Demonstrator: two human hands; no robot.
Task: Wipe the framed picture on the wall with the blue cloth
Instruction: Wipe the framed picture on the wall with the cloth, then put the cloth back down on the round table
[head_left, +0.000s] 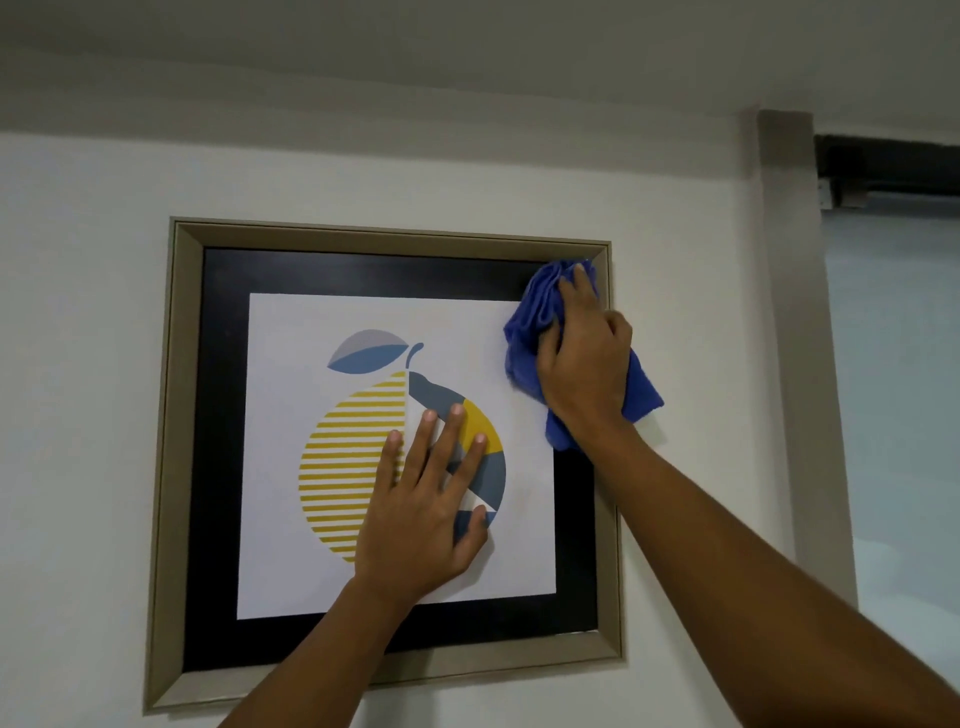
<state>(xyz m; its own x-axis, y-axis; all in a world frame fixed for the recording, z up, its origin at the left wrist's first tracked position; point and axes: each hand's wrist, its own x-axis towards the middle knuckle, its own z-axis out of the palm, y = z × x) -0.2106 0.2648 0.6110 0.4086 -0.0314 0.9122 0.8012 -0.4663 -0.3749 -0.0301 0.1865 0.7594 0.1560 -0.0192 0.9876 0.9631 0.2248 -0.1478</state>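
The framed picture (176, 415) hangs on a white wall: a beige frame, a black mat and a white print of a yellow and grey-blue lemon. My right hand (584, 358) presses the bunched blue cloth (535, 317) against the picture's upper right corner, over the black mat and the frame's right side. Part of the cloth hangs out below my wrist. My left hand (426, 499) lies flat on the print with fingers spread, covering the lemon's right half, and holds nothing.
A beige pillar (800, 338) runs down the wall just right of the frame. Beyond it is a pale glass panel (898, 389) under a dark rail (888, 166). The ceiling is close above the picture.
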